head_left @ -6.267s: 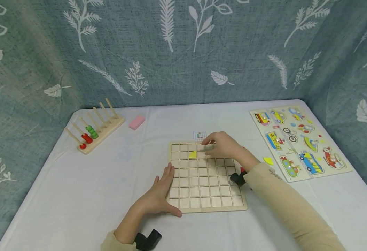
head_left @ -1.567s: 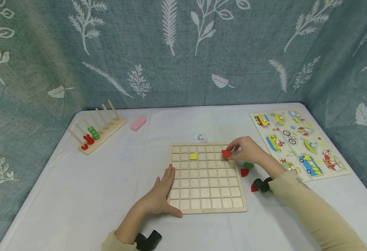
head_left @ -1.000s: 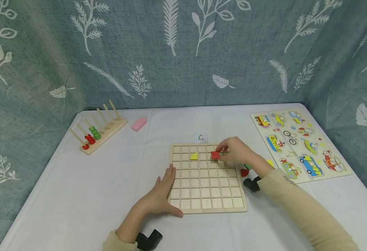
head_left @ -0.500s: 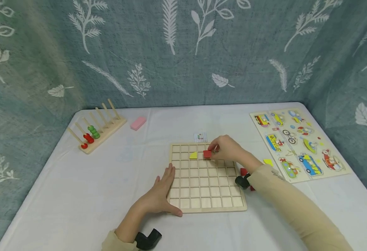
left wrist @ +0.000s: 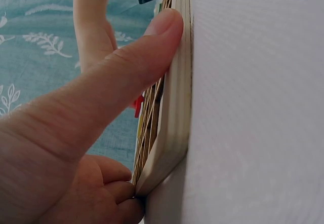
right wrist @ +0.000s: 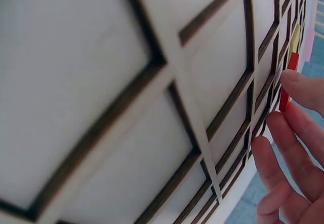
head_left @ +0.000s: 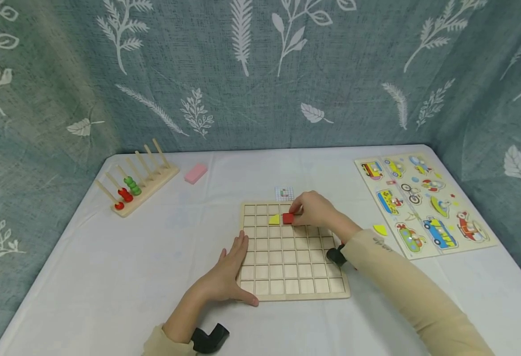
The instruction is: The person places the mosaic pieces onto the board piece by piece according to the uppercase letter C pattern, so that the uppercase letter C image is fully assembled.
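Note:
My left hand [head_left: 225, 279] rests at the front left corner of a wooden grid board [head_left: 296, 297], fingers straight along its left side. In the left wrist view, the thumb [left wrist: 121, 69] presses on the board's edge. My right hand [head_left: 316, 210] pinches a red square tile [head_left: 288, 218] between thumb and fingers, over the second row of cells from the back. One cell away, to the left, lies a yellow tile [head_left: 274, 219] with a curved edge. The right wrist view shows the red tile [right wrist: 288, 84] standing close over the grid, its other fingers spread nearby.
Behind the board lies a small printed pattern card [head_left: 283, 193]. A peg stand [head_left: 151, 190] with red and green beads and a pink block [head_left: 195, 173] are at the back left. To the right are a yellow curved piece [head_left: 380, 229] and vehicle puzzle boards [head_left: 425, 200].
Since about 1.6 seconds ago, my right hand has carried the red square tile leftward across the board, close to the yellow tile. Loose red and green pieces are now behind the right arm. The left hand stays put.

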`<state>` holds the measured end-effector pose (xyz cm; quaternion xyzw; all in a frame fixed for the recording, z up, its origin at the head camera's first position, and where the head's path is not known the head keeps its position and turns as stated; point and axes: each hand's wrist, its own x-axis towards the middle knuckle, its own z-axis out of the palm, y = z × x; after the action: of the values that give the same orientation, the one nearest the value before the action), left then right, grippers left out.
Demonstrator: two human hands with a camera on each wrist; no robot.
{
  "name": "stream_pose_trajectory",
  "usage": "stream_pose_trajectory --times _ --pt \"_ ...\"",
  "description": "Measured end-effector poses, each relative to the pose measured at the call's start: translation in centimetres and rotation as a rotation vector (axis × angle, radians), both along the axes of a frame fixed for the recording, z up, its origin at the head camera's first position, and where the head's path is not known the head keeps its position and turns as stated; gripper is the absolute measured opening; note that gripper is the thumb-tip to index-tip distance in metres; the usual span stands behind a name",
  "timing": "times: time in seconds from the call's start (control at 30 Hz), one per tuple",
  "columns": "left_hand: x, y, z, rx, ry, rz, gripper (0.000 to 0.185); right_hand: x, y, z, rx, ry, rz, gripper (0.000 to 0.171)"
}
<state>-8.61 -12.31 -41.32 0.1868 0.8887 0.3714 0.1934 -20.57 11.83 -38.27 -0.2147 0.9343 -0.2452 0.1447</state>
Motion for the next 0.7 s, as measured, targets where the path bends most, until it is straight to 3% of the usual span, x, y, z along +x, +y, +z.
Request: stream_pose_trajectory --times 0.23,0.7 --pt "0.05 0.00 0.05 0.008 -0.007 -0.002 0.133 0.29 -0.49 0.29 0.060 0.010 -0.030 0.022" --pt "0.01 -0.07 -0.10 0.005 -0.003 -0.005 0.133 0.36 -0.66 0.05 0.081 0.023 -0.039 0.024"
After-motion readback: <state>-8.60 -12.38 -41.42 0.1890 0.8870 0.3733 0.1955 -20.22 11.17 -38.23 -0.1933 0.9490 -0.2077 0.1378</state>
